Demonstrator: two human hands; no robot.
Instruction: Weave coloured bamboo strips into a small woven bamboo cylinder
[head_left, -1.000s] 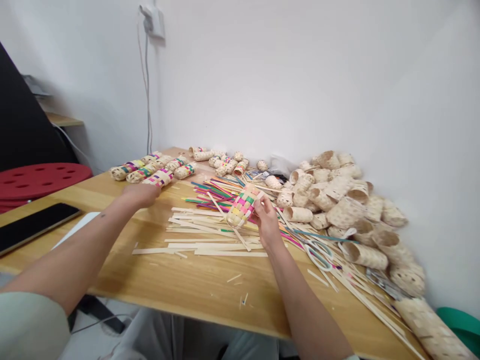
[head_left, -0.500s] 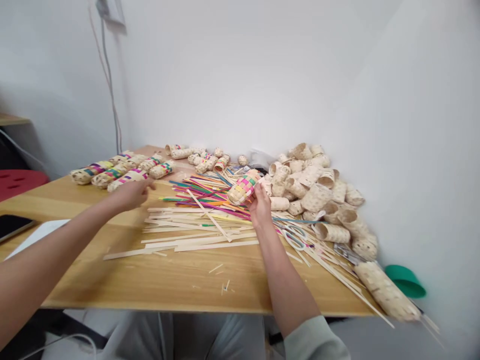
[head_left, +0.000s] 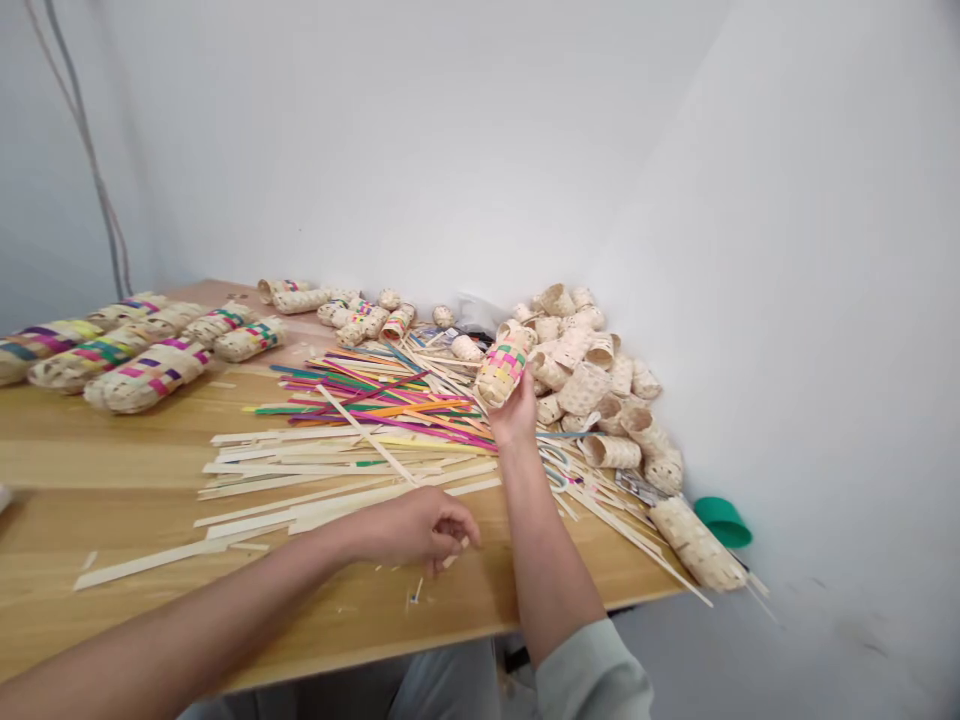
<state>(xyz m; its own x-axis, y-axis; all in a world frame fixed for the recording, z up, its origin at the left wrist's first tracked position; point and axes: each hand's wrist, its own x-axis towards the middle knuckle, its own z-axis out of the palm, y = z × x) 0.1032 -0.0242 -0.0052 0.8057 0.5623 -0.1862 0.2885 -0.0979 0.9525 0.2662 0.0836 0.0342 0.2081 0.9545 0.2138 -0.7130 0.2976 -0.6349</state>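
Observation:
My right hand [head_left: 517, 412] is closed around a small woven bamboo tube [head_left: 502, 368], pale with pink, green and yellow bands, and holds it tilted above the strips. My left hand [head_left: 416, 528] hovers near the table's front, its fingers loosely curled and apart, with nothing plainly in them. Small strip scraps [head_left: 418, 592] lie just below it. Coloured flat strips [head_left: 360, 395] are heaped behind, and plain strips [head_left: 277, 515] spread in front of them. Scissors [head_left: 556, 468] lie partly hidden behind my right wrist.
Banded woven tubes [head_left: 154, 375] stand grouped at the left. Plain woven tubes [head_left: 589, 388] are piled at the right against the wall, and a long one [head_left: 699, 545] lies near the right edge beside a green round object [head_left: 722, 521]. More small tubes [head_left: 367, 318] sit at the back.
My left hand has moved right and toward me, from beside the left tube group to the front of the table. The view has turned right. My right hand keeps the woven tube, now more upright.

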